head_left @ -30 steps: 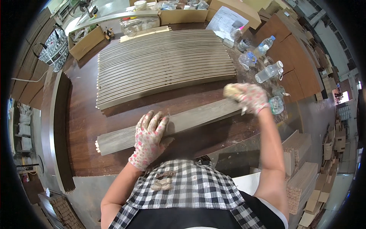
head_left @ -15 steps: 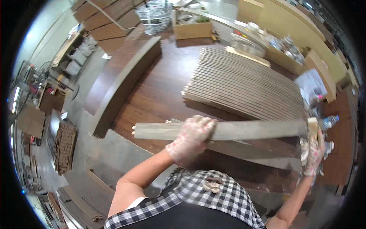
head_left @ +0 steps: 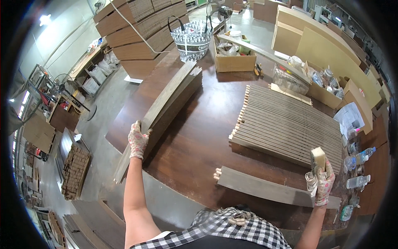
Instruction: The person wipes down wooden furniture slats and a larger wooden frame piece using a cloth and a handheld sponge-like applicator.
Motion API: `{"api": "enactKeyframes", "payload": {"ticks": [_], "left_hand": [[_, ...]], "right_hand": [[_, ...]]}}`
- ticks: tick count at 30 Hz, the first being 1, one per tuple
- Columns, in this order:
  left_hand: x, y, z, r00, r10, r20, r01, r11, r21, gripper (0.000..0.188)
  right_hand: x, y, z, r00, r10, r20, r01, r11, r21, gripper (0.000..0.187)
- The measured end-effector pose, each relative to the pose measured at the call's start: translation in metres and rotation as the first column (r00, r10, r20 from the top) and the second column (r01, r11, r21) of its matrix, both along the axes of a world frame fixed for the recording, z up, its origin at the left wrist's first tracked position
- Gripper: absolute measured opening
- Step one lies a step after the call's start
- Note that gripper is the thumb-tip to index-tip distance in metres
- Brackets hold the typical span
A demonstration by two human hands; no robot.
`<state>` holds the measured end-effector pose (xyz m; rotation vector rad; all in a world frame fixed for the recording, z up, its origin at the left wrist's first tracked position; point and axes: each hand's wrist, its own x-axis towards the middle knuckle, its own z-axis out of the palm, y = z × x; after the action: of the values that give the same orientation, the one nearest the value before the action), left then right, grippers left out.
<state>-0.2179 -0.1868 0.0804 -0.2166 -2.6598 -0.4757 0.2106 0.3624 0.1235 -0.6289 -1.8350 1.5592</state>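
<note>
My left hand (head_left: 139,140), in a spotted work glove, is closed round a long grey-brown plank (head_left: 169,91). This plank lies slightly askew along the top of a row of upright planks (head_left: 182,97) at the table's left. My right hand (head_left: 325,184), also gloved, grips a pale sponge-like block (head_left: 318,156) with a dark side, along with a crumpled whitish rag (head_left: 311,183). Below that hand, a single wooden slat (head_left: 265,186) with pegs at its left end rests near the table's front edge.
Peg-ended slats (head_left: 286,124) stand side by side at right of centre. Plastic bottles (head_left: 358,181) line the right edge. Behind are an open carton (head_left: 235,63), a patterned tote bag (head_left: 191,43) and a box of bagged parts (head_left: 323,89). The dark brown table (head_left: 182,153) lies between.
My left hand has carried the plank from in front of me to the row at the left. Another slat now shows fully in front. My right hand still holds the block; the view has shifted.
</note>
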Motion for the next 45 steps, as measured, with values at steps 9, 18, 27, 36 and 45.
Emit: {"api": "enactKeyframes", "payload": {"ticks": [9,18,27,36,45], "left_hand": [[-0.017,0.004,-0.009,0.996,0.007,0.084,-0.003,0.999,-0.043,0.065],[-0.025,0.01,-0.001,0.988,-0.004,0.156,0.021,0.994,-0.108,0.071],[-0.027,0.013,0.013,0.92,0.07,0.386,0.039,0.963,-0.268,0.092],[-0.034,-0.012,-0.01,0.999,-0.03,0.024,0.037,0.917,-0.396,0.09],[0.092,0.077,-0.053,0.837,-0.545,-0.047,0.462,0.658,0.594,0.035]], "right_hand": [[-0.009,-0.003,-0.02,1.0,-0.021,0.02,0.021,1.0,0.002,0.045],[0.007,-0.007,-0.032,0.999,-0.009,0.039,0.009,1.0,-0.012,0.046],[0.026,-0.02,-0.039,1.0,-0.009,0.02,0.011,0.997,-0.08,0.05],[0.032,-0.039,-0.017,0.984,0.044,0.171,-0.064,0.991,0.118,0.051],[-0.073,-0.194,-0.005,0.903,0.239,0.356,-0.429,0.499,0.753,0.053]]}}
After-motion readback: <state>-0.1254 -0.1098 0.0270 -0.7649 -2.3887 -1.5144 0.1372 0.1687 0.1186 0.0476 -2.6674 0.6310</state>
